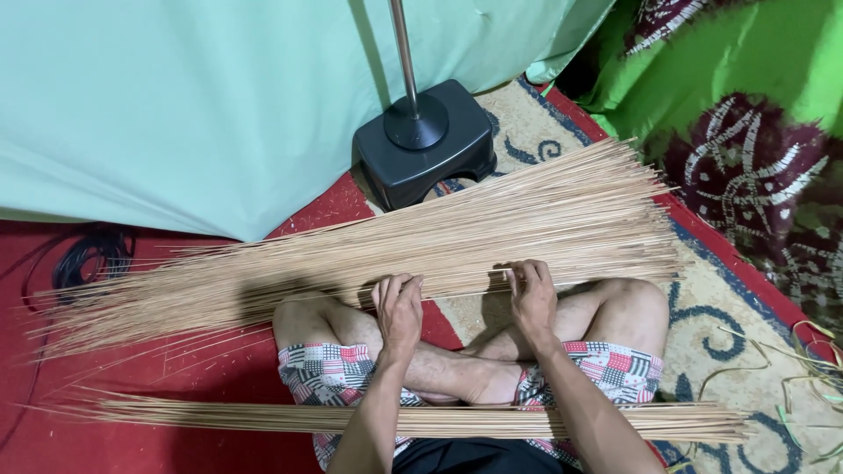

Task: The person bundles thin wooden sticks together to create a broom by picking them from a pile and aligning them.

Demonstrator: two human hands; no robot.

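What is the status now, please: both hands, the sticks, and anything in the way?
Left hand and right hand both pinching sticks at the near edge of the big stick pile. Smaller bundle across the lap. Nothing blocking.

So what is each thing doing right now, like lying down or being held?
big stick pile: lying fanned out across the knees
small stick bundle: lying across the lap
left hand: pinching sticks
right hand: pinching sticks
black stand base: upright
green cloth: hanging

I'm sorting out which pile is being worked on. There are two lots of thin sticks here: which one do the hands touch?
The large fanned spread of sticks beyond the knees: both the left hand and right hand rest on its near edge. The narrow bundle lies across the lap, untouched.
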